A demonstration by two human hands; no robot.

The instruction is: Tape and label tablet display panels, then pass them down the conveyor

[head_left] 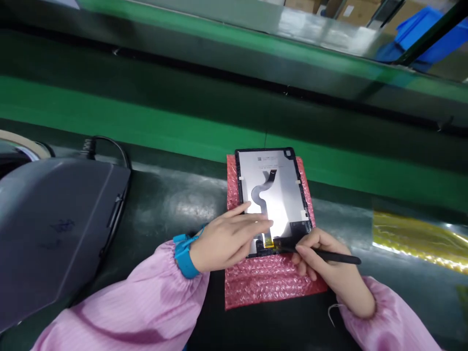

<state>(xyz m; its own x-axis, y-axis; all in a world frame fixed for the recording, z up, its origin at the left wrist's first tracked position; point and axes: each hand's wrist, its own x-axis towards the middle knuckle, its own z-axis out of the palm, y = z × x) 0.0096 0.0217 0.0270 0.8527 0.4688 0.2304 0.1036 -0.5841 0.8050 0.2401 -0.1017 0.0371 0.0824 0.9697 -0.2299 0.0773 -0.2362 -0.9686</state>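
A tablet screen panel (288,195) lies with its silvery back up and its frame black. A curved grey flex cable (258,192) runs down it to a yellow-edged connector (269,243) near the lower edge. Across the panel and cable, my left hand (234,236) rests with fingers stretched out, a blue wrist strap (185,256) on its wrist. Pinched in my right hand (323,251) is a slim black brush-like tool (340,257). Its dark tip is at the panel's lower edge, right of the connector; the tip's exact shape is blurred.
Pink bubble wrap (265,287) lies under the panel on the dark table mat. To the left stands a large grey device (54,229) with a black cable. Yellow film (420,236) is on the right. Beyond the green ledge are a blue bin (431,34) and cardboard boxes (358,10).
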